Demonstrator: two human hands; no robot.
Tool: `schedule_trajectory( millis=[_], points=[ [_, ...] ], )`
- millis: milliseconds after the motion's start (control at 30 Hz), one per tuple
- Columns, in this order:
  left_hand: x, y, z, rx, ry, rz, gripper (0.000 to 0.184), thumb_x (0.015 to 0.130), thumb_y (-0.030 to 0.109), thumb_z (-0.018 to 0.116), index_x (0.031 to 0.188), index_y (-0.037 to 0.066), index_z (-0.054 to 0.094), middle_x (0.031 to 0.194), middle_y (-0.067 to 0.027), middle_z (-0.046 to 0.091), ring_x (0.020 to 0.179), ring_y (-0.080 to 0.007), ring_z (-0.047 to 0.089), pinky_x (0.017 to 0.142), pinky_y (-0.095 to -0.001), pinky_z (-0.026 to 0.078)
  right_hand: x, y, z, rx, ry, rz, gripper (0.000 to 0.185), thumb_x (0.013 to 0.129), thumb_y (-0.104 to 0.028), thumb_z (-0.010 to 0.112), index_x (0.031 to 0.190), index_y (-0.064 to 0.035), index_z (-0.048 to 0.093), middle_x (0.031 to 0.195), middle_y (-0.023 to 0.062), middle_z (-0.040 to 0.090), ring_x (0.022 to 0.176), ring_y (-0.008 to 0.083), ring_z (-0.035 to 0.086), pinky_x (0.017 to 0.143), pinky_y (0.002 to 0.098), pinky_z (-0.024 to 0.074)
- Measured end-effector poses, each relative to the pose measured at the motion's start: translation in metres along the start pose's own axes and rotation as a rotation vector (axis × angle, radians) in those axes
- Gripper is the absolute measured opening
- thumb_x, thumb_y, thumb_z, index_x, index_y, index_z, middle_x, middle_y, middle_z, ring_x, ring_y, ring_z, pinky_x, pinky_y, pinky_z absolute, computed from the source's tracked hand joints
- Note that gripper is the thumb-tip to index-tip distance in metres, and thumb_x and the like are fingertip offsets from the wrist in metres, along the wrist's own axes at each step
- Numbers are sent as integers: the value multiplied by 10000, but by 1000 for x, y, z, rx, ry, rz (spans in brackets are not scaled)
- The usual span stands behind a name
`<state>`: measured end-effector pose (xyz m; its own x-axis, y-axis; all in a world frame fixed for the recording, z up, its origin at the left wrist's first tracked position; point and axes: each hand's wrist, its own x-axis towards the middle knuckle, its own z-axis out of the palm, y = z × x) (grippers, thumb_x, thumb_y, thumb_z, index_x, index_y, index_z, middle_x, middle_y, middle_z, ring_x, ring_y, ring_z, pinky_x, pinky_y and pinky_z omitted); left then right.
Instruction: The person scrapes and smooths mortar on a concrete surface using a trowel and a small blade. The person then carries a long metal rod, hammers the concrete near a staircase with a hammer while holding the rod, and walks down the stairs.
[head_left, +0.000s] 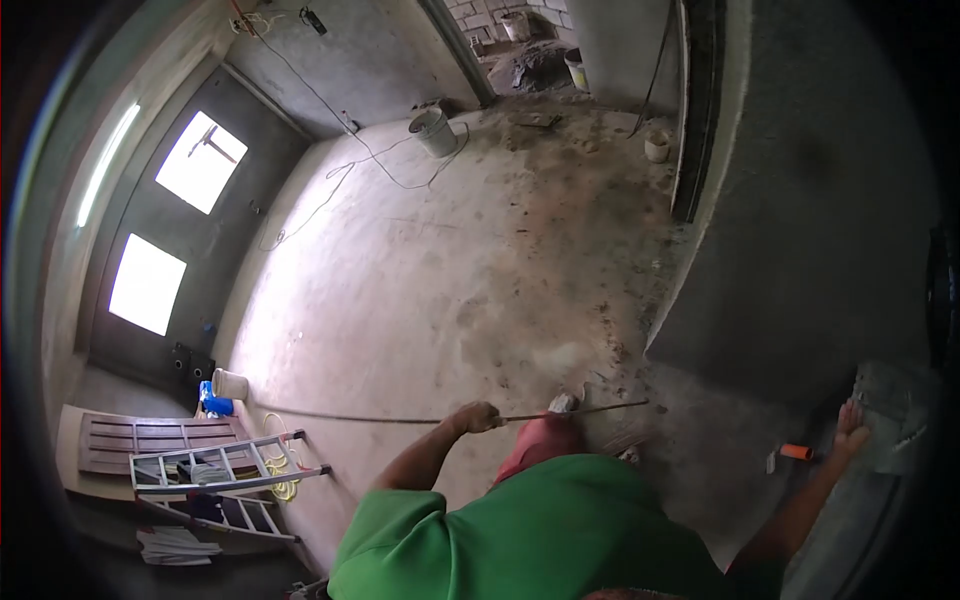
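Note:
My left hand [478, 416] is closed around a long thin rod [545, 415]. The rod lies crosswise in front of me, reaching from the left side of the floor to beyond my shoe [564, 403]. Off to the right, my right hand [852, 432] has its fingers stretched out against a grey, rough-looking surface [888, 405] at the wall. An orange cylinder-shaped object [797, 452] is on the floor just left of that hand.
A stepladder [220, 475] lies at the lower left near a yellow hose or cord [285, 480]. Buckets stand by the left wall [230, 385], at the back [433, 132] and near the doorway [657, 147]. A cable [380, 160] trails over the concrete floor [400, 290].

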<state>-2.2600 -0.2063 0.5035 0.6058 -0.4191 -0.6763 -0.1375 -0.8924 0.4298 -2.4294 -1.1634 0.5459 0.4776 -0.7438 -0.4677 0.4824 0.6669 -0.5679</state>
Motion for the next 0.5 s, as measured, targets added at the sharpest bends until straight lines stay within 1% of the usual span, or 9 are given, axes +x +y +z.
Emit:
schedule_trajectory(
  millis=[67, 100, 200, 267, 300, 400, 433, 467, 500],
  points=[
    [-29, -8, 25, -71, 41, -82, 581, 951, 558, 540, 892, 9, 720, 846, -191, 709, 805, -345, 675, 766, -458, 521, -19, 8, 46, -5, -20, -60, 768, 1033, -471, 454, 1545, 21, 162, 1509, 231, 415, 1381, 376, 436, 1137, 507, 390],
    [-41, -8, 33, -78, 50, -83, 581, 951, 558, 540, 892, 9, 720, 846, -191, 709, 805, -345, 675, 766, -458, 521, -3, 0, 42, 9, -26, -38, 791, 1026, -464, 481, 1552, 11, 130, 1521, 223, 401, 1402, 372, 408, 1138, 503, 390],
    [-82, -14, 61, -213, 86, -234, 589, 946, 562, 549, 870, 2, 714, 815, -183, 705, 760, -310, 662, 739, -441, 519, 94, -37, -46, 127, -474, 228, 866, 979, -510, 557, 1579, -74, 109, 1581, 175, 330, 1453, 334, 339, 1188, 533, 280],
    [-92, -31, 88, -311, 206, -210, 565, 946, 555, 575, 868, 13, 715, 736, -137, 675, 658, -238, 609, 642, -407, 503, 49, -25, 7, 89, -144, 106, 791, 983, -506, 557, 1549, -68, 221, 1526, 154, 418, 1399, 317, 420, 1150, 501, 346],
    [-95, -37, 102, -324, 217, -223, 565, 946, 555, 575, 868, 13, 715, 736, -137, 675, 658, -238, 609, 642, -407, 503, 8, -14, 49, 53, 20, 49, 758, 984, -504, 557, 1535, -64, 278, 1498, 144, 462, 1371, 308, 460, 1131, 484, 378],
    [-115, -39, 130, -367, 331, -276, 559, 929, 563, 598, 855, 23, 719, 680, -114, 642, 618, -207, 585, 594, -387, 481, 37, -10, 47, -373, 253, -108, 626, 1003, -468, 533, 1443, -40, 415, 1346, 138, 555, 1190, 285, 578, 1034, 465, 463],
    [-123, -30, 135, -403, 304, -368, 559, 931, 557, 590, 857, 19, 720, 715, -122, 667, 660, -226, 614, 636, -399, 499, 61, -8, 30, -369, 249, -110, 626, 1003, -468, 533, 1443, -40, 415, 1346, 138, 555, 1190, 285, 578, 1034, 465, 463],
    [-126, -20, 132, -438, 275, -454, 560, 933, 551, 582, 859, 14, 721, 750, -131, 691, 701, -245, 643, 679, -411, 518, 95, -3, 6, -396, 270, -124, 596, 1009, -450, 519, 1413, -21, 432, 1285, 138, 558, 1102, 274, 596, 1003, 460, 477],
    [-127, -17, 135, -434, 277, -444, 560, 933, 551, 582, 859, 14, 721, 750, -131, 691, 701, -245, 643, 679, -411, 518, 112, -4, -7, -422, 294, -140, 568, 1015, -432, 506, 1382, -2, 449, 1225, 138, 561, 1013, 262, 613, 973, 456, 491]
  ],
)
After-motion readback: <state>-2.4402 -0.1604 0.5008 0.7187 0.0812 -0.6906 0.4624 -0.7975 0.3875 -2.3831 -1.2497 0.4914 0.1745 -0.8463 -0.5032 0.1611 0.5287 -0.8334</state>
